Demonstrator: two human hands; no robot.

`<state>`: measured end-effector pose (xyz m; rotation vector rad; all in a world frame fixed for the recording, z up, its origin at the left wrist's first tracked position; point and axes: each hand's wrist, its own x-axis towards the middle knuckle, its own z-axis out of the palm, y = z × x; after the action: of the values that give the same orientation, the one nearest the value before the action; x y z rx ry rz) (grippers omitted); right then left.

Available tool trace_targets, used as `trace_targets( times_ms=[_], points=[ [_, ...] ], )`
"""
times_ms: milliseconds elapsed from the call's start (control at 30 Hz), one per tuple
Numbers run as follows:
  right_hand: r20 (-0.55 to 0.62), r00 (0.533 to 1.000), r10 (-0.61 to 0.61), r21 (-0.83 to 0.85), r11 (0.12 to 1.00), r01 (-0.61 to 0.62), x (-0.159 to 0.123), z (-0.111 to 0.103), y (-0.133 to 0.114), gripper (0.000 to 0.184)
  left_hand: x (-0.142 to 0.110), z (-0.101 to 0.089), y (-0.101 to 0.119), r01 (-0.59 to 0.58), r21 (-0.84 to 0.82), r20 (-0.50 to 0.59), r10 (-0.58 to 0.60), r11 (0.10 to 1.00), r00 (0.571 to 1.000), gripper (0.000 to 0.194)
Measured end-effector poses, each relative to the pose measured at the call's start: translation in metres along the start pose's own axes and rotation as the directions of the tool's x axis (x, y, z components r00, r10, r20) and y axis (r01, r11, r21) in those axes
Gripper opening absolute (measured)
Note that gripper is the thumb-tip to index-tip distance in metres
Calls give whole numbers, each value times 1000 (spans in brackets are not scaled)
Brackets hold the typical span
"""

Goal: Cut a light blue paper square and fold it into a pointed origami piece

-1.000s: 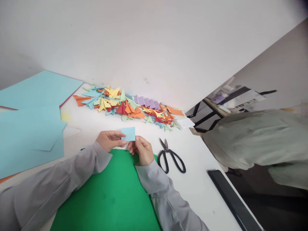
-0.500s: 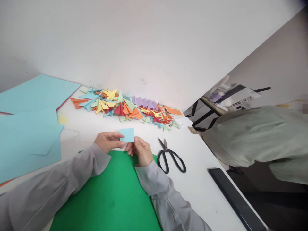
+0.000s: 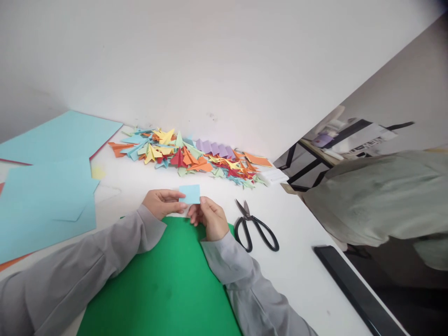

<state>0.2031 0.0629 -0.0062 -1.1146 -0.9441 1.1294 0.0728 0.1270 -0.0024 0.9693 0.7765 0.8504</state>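
A small light-blue piece of paper [image 3: 191,193] is held up between both hands, just beyond the far edge of a green sheet [image 3: 164,284]. My left hand [image 3: 162,204] pinches its left side between thumb and fingers. At the lower right corner, my right hand [image 3: 211,216] grips it with thumb and forefinger, the other fingers curled beneath. A pair of black-handled scissors [image 3: 257,226] lies to the right of my right hand, blades slightly apart.
Folded paper planes [image 3: 182,156] in many colours lie along the wall. Large light-blue sheets [image 3: 45,200] cover the left side. A black bar-shaped object [image 3: 353,287] rests near the table's right edge. Beyond it is a person in a pale green garment [image 3: 371,198].
The whole view has shifted, so everything appears slightly further right. Both hands keep hold of the blue paper, which looks tipped a little.
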Motion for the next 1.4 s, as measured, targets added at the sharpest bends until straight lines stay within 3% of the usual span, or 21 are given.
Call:
trace_targets(
  times_ms=[533, 833, 967, 1067, 1133, 1200, 1267, 1400],
  points=[
    [27, 1000, -3, -18, 1000, 3, -2, 2, -2, 44, -3, 3, 3, 29, 11, 21, -29, 1000, 999, 37],
    [36, 999, 5, 8, 1000, -5, -2, 1, 0, 36, -5, 4, 6, 42, -27, 25, -42, 999, 999, 36],
    [-21, 999, 45, 63, 997, -44, 0, -2, 1, 19, -5, 4, 5, 28, -53, 31, -26, 998, 999, 36],
    [-123, 992, -2, 77, 997, 11, 0, -1, 1, 31, -6, 3, 4, -2, -38, 26, 3, 999, 1000, 35],
    [-165, 982, -90, 15, 995, 94, -1, 1, 1, 37, -7, 4, 4, -30, -11, 16, 30, 999, 999, 33],
    [-150, 975, -162, -100, 984, 148, -2, 2, 1, 26, -8, 4, 4, -59, 16, 16, 59, 998, 998, 33],
    [-126, 975, -183, -197, 968, 156, -2, 2, 2, 13, -9, 5, 3, -84, 25, 23, 84, 996, 996, 33],
    [-171, 967, -187, -236, 961, 144, -2, 0, 2, 10, -9, 5, 2, -117, 16, 14, 117, 993, 993, 33]
  ],
)
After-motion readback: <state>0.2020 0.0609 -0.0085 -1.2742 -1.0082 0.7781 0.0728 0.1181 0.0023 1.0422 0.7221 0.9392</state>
